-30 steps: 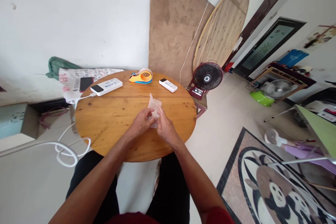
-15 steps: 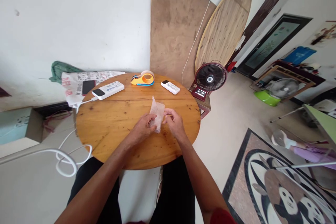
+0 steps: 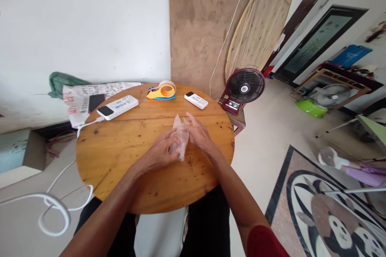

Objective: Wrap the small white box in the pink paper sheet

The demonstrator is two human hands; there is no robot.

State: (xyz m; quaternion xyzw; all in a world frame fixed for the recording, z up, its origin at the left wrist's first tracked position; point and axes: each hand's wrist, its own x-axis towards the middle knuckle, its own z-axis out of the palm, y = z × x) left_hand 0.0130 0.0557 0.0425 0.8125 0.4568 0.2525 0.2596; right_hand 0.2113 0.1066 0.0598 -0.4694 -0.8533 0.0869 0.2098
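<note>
Bright diffuse lt, soft shadows, edge distort.

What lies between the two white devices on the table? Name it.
An orange tape dispenser, in the head view, between the larger device and the smaller one.

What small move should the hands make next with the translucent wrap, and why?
Probably smooth the translucent wrap flat: it looks creased, with an uneven far edge, and the left hand and right hand are at its opposite sides.
</note>
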